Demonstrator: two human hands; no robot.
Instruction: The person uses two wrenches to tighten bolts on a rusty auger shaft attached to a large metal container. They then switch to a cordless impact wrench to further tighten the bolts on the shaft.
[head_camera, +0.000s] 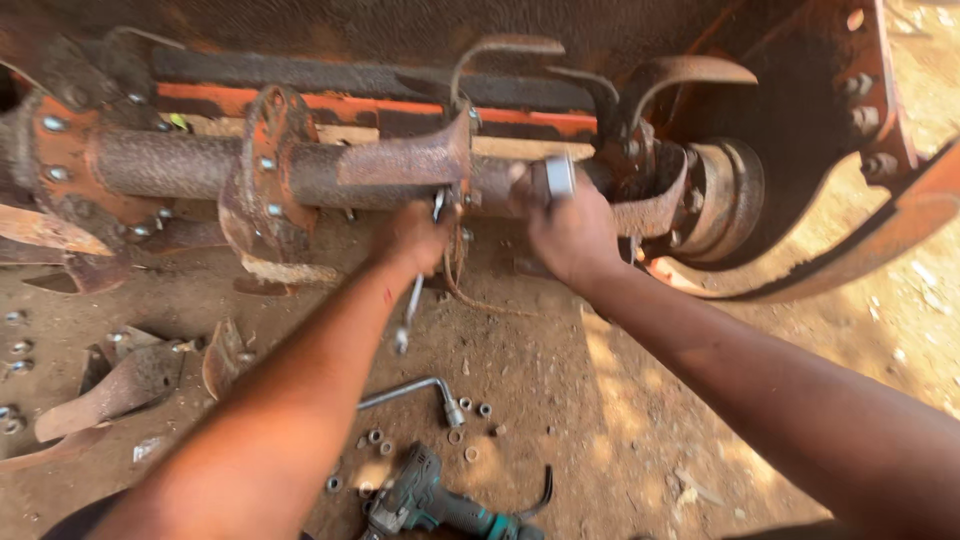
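Gripping tight: left hand (412, 236) at frame centre, fingers closed around a slim metal spanner (414, 296); shaft hangs down and slightly left below the fist, upper end up against the rusty rotor shaft (160, 163). Right hand (567, 232) just right of centre, grip closed on a short silvery socket-like tool (559, 176) pressed to the same shaft near a flange.

Bottom centre, nearest the camera: teal and black cordless impact driver (432, 503) lying on the dirt ground (600, 400). Just above it, loose nuts and washers (468, 407) scattered. An L-shaped socket wrench (410, 391) lies among them, socket end to the right.

Lower left: detached curved tiller blades (125, 385), rusty, lying flat on the dirt. More bolts (16, 345) along the left edge.

Upper half, farthest: shaft runs left to right across the frame, with orange-painted flanges (268, 165) bolted along it. Curved blades (672, 75) mounted at upper right, beside a round hub (730, 190). Orange housing (880, 80) encloses the right end. Sunlit ground at far right.
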